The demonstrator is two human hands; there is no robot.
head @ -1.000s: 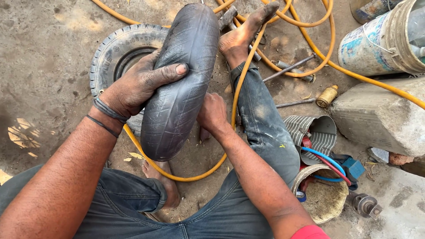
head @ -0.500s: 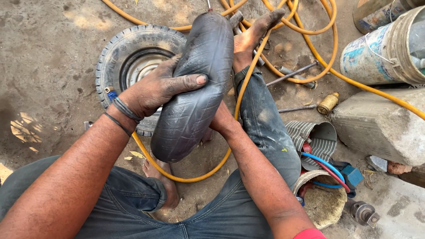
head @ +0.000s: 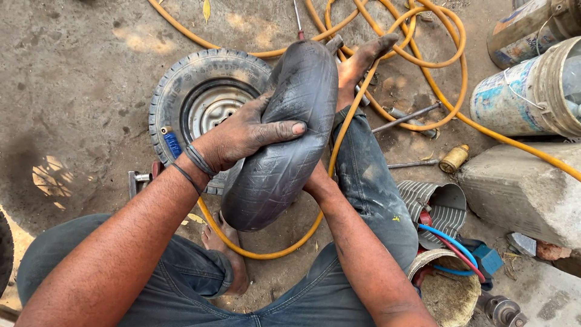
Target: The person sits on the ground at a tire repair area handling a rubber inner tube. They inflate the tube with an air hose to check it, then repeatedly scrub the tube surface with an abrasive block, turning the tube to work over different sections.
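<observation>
The left hand (head: 239, 136) lies flat over the top of a black inner tube (head: 284, 136), fingers spread across its wrinkled rubber and thumb reaching toward the far side. The right hand (head: 316, 181) is mostly hidden beneath the tube, gripping it from below at the wrist side; how far its fingers wrap cannot be told. The tube is held up off the ground, tilted, between the person's knees and above a bare foot (head: 227, 254).

Just behind the tube a small wheel (head: 200, 100) with a grey rim lies flat on the dirt floor (head: 72, 91). An orange hose (head: 411, 36) coils over the floor and loops under the tube. To the right stand a dirty bucket (head: 526, 94), a concrete block (head: 520, 188) and a small brass fitting (head: 454, 158).
</observation>
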